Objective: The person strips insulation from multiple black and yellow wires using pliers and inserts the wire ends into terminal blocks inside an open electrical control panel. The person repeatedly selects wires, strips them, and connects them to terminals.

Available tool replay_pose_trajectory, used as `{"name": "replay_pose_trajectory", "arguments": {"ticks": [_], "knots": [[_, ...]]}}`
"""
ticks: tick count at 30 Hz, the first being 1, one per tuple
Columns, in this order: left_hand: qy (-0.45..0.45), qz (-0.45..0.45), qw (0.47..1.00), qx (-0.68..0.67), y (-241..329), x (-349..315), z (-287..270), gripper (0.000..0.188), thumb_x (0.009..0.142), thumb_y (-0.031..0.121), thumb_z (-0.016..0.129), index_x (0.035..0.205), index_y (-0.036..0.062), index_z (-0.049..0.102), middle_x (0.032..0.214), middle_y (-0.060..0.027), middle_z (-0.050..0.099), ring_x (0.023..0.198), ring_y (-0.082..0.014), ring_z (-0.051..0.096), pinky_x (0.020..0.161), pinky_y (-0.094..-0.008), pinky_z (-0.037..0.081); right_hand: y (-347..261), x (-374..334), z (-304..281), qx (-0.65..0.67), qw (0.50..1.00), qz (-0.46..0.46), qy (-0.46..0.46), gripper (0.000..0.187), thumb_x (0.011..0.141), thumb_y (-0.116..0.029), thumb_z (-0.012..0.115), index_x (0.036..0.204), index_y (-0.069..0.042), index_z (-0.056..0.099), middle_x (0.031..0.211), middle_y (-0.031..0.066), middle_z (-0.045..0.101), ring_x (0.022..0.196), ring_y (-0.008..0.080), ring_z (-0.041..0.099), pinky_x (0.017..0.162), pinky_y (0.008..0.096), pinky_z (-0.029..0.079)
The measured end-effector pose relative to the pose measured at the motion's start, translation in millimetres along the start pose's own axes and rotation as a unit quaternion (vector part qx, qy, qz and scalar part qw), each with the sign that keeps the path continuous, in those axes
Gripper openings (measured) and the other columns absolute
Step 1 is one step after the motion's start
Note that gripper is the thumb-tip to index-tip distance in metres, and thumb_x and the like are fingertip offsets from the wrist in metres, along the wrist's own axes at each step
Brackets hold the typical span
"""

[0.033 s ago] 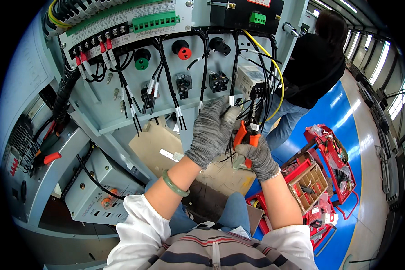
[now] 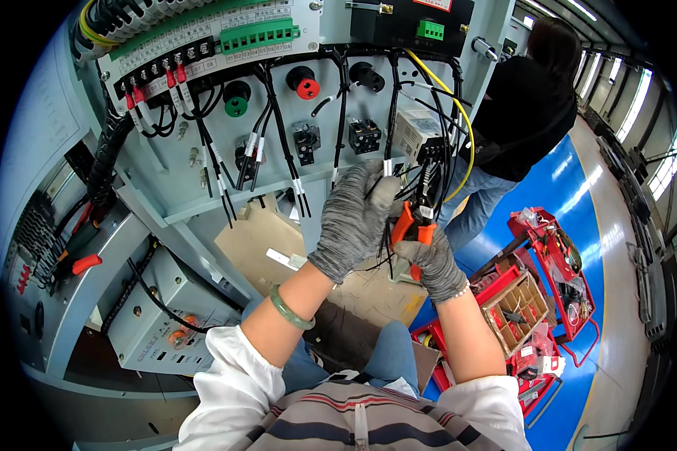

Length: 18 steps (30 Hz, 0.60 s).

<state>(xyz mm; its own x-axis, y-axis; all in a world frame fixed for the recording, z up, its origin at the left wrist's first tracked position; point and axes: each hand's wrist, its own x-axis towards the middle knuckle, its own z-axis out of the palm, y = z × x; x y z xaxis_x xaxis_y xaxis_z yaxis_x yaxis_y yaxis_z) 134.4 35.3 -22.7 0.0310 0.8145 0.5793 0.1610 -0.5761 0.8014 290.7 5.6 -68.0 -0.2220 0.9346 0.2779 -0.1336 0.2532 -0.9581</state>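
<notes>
My right hand (image 2: 431,264), in a grey knit glove, is closed round pliers (image 2: 406,224) with orange handles. Their dark jaws point up among thin black wires (image 2: 399,180) below a small beige power unit (image 2: 419,134). Just left of the pliers, my gloved left hand (image 2: 357,218) has its thumb and fingers pinched together at those wires. What exactly lies between its fingertips is hidden. Other black wires with white sleeves (image 2: 299,188) hang loose from the panel (image 2: 278,143) to the left of my hands.
A terminal board (image 2: 256,36) tops the panel, above green and red round switch parts (image 2: 306,84). A yellow wire (image 2: 470,128) arcs at right. A person in black (image 2: 523,98) stands beyond. Red tool carts (image 2: 560,263) stand on the blue floor; a grey box (image 2: 177,319) sits at lower left.
</notes>
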Motion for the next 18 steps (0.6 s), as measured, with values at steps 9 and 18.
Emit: {"name": "replay_pose_trajectory", "arguments": {"ticks": [9,18], "knots": [[0.041,-0.099,0.986,-0.129,-24,-11,-5,0.029,0.094,0.033,0.045,0.103,0.0079,0.057,0.088,0.0008,0.056,0.073,-0.0048,0.048,0.062,-0.0195,0.04,-21,-4,12,0.082,0.997,-0.005,-0.012,0.063,0.067,-0.015,0.072,0.123,-0.001,0.047,0.109,0.0075,0.056,0.1,0.0168,0.056,0.084,0.0304,0.048],[0.038,-0.133,0.974,-0.179,-10,-14,-10,0.033,0.093,0.034,0.045,0.096,0.006,0.063,0.072,0.0029,0.053,0.06,-0.0044,0.044,0.057,-0.0194,0.037,-18,-2,14,0.062,0.998,-0.013,-0.001,0.063,0.068,-0.018,0.071,0.123,0.0,0.046,0.111,0.0093,0.056,0.103,0.0186,0.055,0.086,0.0317,0.047]]}}
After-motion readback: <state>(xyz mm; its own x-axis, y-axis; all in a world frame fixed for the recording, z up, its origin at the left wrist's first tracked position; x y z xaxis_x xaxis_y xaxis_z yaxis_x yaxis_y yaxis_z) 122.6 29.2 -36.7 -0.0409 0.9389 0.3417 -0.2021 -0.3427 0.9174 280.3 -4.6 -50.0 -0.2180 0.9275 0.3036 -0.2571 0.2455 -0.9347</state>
